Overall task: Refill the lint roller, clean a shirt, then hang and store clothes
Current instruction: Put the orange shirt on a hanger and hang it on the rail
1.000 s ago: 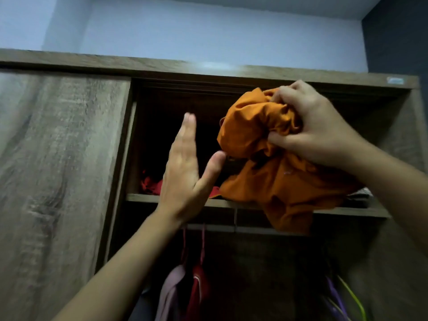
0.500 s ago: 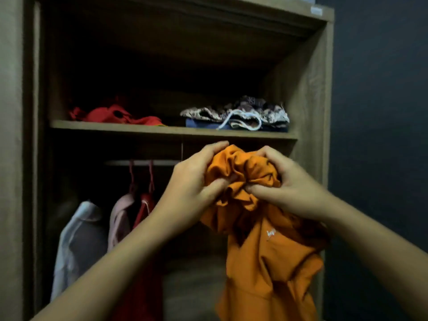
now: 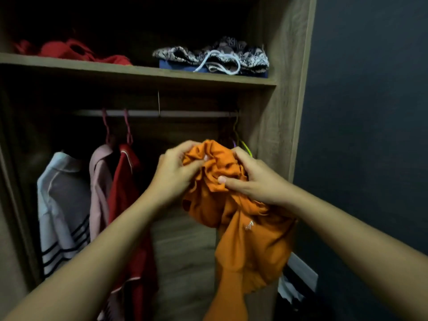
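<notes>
both hands grip bunched orange shirt before wardrobe.

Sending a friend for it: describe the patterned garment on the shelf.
In the wardrobe, find the shelf above the hanging rail. At its right end lies the patterned garment with a white drawstring, unlike the plain red clothes leftward.

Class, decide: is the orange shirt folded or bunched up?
Bunched: the orange shirt is crumpled in the left hand and right hand, rest dangling.
</notes>
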